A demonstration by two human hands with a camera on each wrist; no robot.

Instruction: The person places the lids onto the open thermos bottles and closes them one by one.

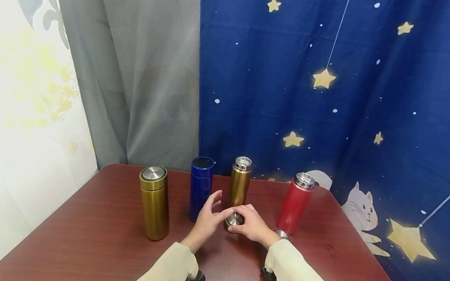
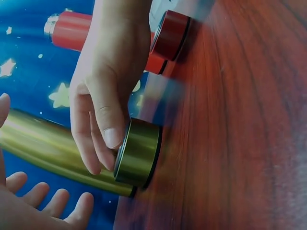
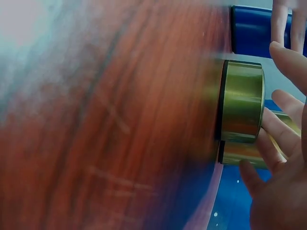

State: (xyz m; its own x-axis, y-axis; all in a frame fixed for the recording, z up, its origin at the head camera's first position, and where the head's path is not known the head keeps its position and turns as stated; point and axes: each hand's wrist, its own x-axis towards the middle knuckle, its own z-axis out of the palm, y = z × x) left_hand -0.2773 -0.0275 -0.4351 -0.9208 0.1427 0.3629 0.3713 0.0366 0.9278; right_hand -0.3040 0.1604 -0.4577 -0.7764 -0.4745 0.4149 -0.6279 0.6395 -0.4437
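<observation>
A gold flask lid (image 1: 235,219) with a silver top sits on the table, in front of a slim gold flask (image 1: 240,185) whose steel mouth is uncovered. Over the lid is my right hand (image 1: 254,224); in the left wrist view its thumb and fingertips lie at the lid's (image 2: 138,152) top edge, not wrapped round its side. My left hand (image 1: 208,217) hovers just left of the lid with fingers extended, holding nothing. In the right wrist view the lid (image 3: 242,101) stands upright, its dark rim toward the tabletop.
A blue flask (image 1: 201,187) with its lid on stands behind the left hand. Farther left is a wide, capped gold flask (image 1: 155,206). An uncovered red flask (image 1: 295,204) stands right, its lid (image 1: 282,234) partly hidden by the right wrist. Curtains hang behind the table (image 1: 92,235).
</observation>
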